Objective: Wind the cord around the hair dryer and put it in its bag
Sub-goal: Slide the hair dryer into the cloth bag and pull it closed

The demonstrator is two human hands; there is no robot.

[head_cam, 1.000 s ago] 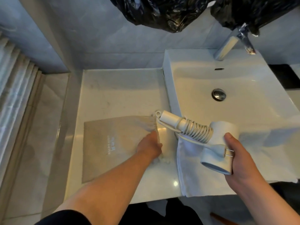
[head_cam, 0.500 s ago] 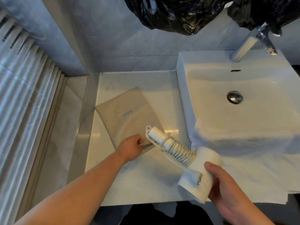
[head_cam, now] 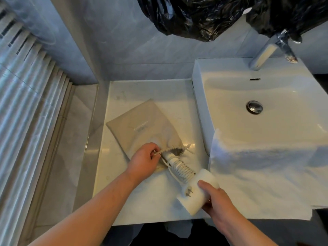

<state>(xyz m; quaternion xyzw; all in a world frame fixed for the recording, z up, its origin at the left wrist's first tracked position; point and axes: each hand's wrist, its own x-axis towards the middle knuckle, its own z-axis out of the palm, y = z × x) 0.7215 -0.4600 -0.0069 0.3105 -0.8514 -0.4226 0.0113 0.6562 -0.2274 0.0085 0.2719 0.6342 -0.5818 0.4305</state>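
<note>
A beige drawstring bag point(head_cam: 142, 126) lies on the white counter, its mouth facing me. My left hand point(head_cam: 144, 159) pinches the rim of the bag's mouth and holds it apart. The white hair dryer point(head_cam: 197, 194) has its cord point(head_cam: 182, 170) coiled around the handle, and the plug's prongs lie against the body. My right hand point(head_cam: 215, 201) grips the dryer's head. The tip of the handle sits just inside the bag's mouth.
A white square basin point(head_cam: 248, 89) with a chrome tap point(head_cam: 266, 50) stands to the right. A white towel point(head_cam: 266, 174) hangs over the basin's front edge, touching the dryer's head. Black plastic bags point(head_cam: 204, 16) hang above. A ribbed radiator point(head_cam: 26, 103) is on the left.
The bag's mouth has been pulled open by my left hand. My right hand has pushed the dryer's handle forward into that opening; earlier it hovered over the counter.
</note>
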